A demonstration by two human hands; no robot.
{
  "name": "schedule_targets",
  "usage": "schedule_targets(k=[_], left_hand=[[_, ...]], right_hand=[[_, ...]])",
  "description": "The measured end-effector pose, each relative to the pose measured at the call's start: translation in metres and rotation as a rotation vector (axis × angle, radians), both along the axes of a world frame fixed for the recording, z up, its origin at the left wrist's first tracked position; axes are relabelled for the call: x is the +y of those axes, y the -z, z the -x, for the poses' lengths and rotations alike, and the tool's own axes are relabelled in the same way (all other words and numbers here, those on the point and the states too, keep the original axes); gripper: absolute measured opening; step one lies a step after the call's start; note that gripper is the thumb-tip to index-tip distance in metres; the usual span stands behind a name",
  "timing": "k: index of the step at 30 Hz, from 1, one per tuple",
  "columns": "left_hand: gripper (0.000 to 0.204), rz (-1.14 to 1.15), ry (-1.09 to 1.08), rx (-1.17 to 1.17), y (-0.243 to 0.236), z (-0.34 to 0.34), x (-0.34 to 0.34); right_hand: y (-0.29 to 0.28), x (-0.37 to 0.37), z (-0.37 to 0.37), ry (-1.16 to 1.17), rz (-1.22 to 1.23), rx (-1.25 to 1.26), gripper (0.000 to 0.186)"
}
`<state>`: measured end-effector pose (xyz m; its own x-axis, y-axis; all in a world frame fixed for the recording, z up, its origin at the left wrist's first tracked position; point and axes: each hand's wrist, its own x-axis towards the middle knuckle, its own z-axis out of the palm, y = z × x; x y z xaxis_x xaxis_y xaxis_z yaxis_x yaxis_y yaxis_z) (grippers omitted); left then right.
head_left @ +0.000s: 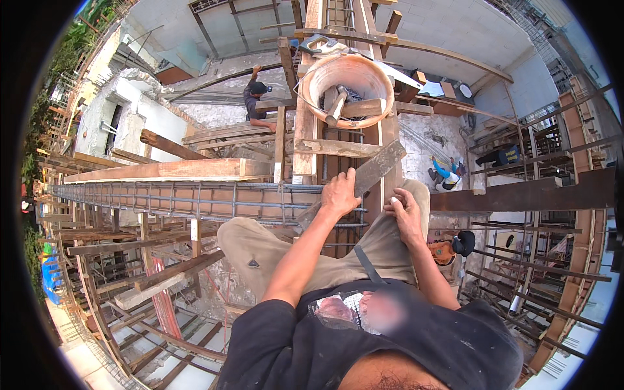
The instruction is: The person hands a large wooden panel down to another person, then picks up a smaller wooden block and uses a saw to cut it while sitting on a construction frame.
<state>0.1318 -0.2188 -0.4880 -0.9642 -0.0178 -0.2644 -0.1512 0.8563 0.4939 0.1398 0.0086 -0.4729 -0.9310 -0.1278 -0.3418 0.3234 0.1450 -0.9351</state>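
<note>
- In the head camera's view, a person in a dark T-shirt (279, 344) and khaki trousers (257, 257) is sitting above a building site, both forearms reaching up from the lower middle of the frame.
- Near the frame's centre, the left hand (340, 195) is clamping onto a weathered wooden board (382, 168), which is slanting from mid-frame toward the upper right, its far end reaching just below the bucket.
- To the right of centre, the right hand (408, 218) is hovering over or resting on the raised knee, its fingers curling; whether the fingertips are pinching anything, one cannot tell.
- At upper centre, an orange bucket (314, 91) is standing on the timber formwork, holding a hammer (336, 107) and a short wood block (365, 108); a handsaw (317, 44) is lying just beyond its rim.
- Left of centre, a steel rebar cage (195, 198) is running toward the left edge, with a long timber (162, 170) lying along its upper side.
- Below, at upper left, a co-worker in a dark cap (259, 87) is reaching toward a long bar; right of centre, another in blue sleeves (444, 170) is crouching near thin rods, while a black-capped head (463, 242) is showing lower down.
</note>
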Motion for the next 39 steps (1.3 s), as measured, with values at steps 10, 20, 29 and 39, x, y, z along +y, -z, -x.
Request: schedule_targets(k=[10,20,29,39], left_hand=[[0.089,-0.685,0.031,0.275,-0.120,-0.063,-0.035],[0.081,-1.383,-0.436,0.707,-0.140,-0.088,-0.063],[0.037,-1.882,-0.793,0.740,-0.130,-0.099,-0.122],[0.038,-1.662,-0.905,0.952,-0.133,-0.105,-0.141]], right_hand=[[-0.037,0.008,-0.019,0.008,0.133,0.054,0.039],[-0.082,-0.068,-0.051,-0.682,0.169,0.106,0.078],[-0.093,-0.111,-0.065,-0.783,0.440,-0.003,0.104],[-0.067,-0.134,-0.061,-0.723,0.499,-0.071,0.076]])
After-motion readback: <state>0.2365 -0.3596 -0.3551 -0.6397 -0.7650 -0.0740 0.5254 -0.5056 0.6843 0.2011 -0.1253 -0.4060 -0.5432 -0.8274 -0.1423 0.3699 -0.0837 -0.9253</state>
